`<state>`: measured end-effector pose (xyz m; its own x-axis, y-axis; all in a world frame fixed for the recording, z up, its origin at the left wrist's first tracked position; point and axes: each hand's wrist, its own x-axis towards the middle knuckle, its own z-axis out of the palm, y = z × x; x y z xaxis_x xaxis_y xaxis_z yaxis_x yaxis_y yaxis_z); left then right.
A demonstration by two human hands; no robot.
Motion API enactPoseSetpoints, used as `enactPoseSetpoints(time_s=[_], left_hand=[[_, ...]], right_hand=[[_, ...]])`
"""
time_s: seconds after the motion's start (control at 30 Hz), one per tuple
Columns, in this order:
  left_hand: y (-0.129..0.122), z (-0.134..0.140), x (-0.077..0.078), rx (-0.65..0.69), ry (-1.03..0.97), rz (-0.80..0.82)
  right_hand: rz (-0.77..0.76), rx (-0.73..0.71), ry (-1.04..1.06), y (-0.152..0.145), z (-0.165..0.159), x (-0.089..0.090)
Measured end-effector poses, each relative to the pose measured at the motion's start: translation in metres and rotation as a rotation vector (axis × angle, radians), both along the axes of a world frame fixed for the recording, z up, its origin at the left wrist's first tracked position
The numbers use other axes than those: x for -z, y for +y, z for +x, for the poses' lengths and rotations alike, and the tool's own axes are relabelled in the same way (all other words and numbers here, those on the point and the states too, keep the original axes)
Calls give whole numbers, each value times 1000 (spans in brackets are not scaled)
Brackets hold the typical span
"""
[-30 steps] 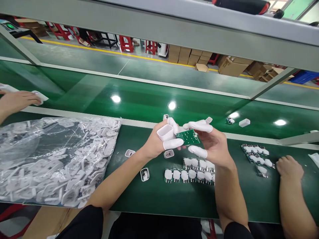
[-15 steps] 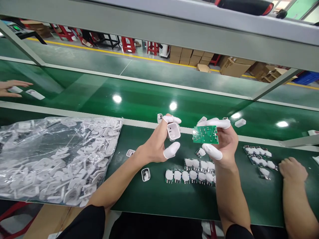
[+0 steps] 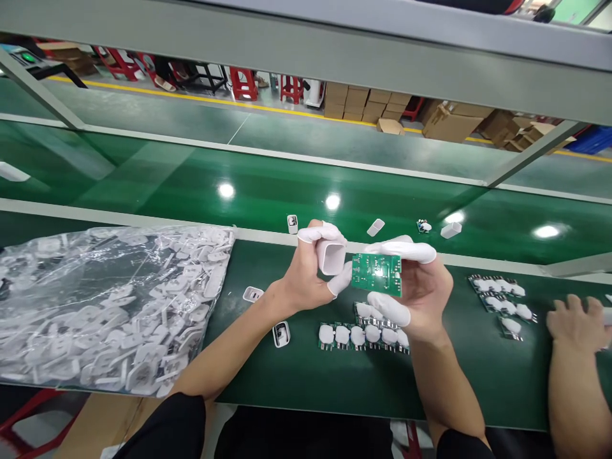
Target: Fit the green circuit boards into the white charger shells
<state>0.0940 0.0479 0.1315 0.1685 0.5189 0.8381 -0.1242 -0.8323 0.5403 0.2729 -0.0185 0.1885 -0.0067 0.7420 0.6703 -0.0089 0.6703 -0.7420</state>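
Observation:
My left hand (image 3: 318, 268), with white finger cots on the thumb and forefinger, grips a hollow white plastic housing (image 3: 331, 257). Its open end faces toward me and to the right. My right hand (image 3: 415, 280), also in finger cots, pinches a green circuit board (image 3: 376, 273) by its long edges. The board's left end is close to the housing; whether they touch I cannot tell. Below my hands lie rows of circuit boards with white pads (image 3: 357, 335). Two white housings, one (image 3: 281, 334) near my left forearm and another (image 3: 292, 224) beyond my left hand, lie loose.
A clear plastic bag of white plastic parts (image 3: 143, 319) covers the left of the bench. More padded boards (image 3: 497, 296) lie at right beside a co-worker's hand (image 3: 576, 322). White housings (image 3: 451, 229) rest on the green strip behind the rail. A metal frame beam (image 3: 306, 60) crosses above.
My right hand has brought the circuit board left, closer to the housing. My left hand has turned the housing. The co-worker's hand at right has opened; the hand at far left has left view.

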Motion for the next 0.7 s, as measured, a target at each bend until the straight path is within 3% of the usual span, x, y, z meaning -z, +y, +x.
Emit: enactPoseSetpoints(time_s=[0.13, 0.27, 0.47, 0.7], left_hand=[[-1, -5, -5, 10, 85, 20], [-2, -7, -6, 25, 133, 36], [-2, -7, -7, -7, 152, 95], [-1, -8, -8, -23, 162, 125]], right_hand=[[21, 45, -30, 0, 0, 12], [-51, 109, -55, -3, 4, 22], [-117, 148, -123, -5, 4, 19], [-88, 145, -136, -3, -1, 21]])
